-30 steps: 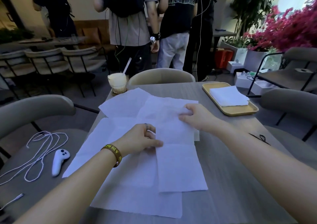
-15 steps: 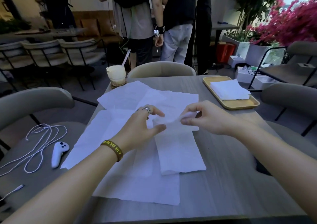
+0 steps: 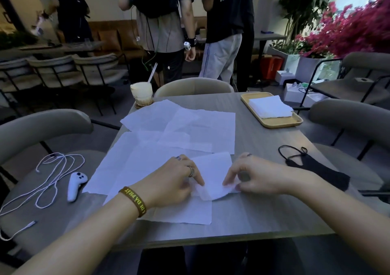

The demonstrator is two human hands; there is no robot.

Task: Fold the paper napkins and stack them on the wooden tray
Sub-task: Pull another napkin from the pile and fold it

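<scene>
The left hand [image 3: 173, 182] and the right hand [image 3: 259, 179] are both pinching one napkin [image 3: 213, 169] along its near edge. The left is taking the near-left corner and the right the near-right, with fingers curled. That edge is lifting a little off the paper beneath. The napkin is lying between the hands, straight ahead of the person, and is looking already doubled over.

The tray [image 3: 280, 124] is sitting well apart, ahead and to the right at the table's [image 3: 263, 211] far right corner. Its long axis is running away from the person, so the right hand is the nearer one for the carry.

There is one napkin in hand, one tray and one stack [image 3: 269, 106] on it, its layers too fine to count. Open sheets [image 3: 200, 127] are overlapping across the table, at least four, though the exact number is hard to tell.
</scene>
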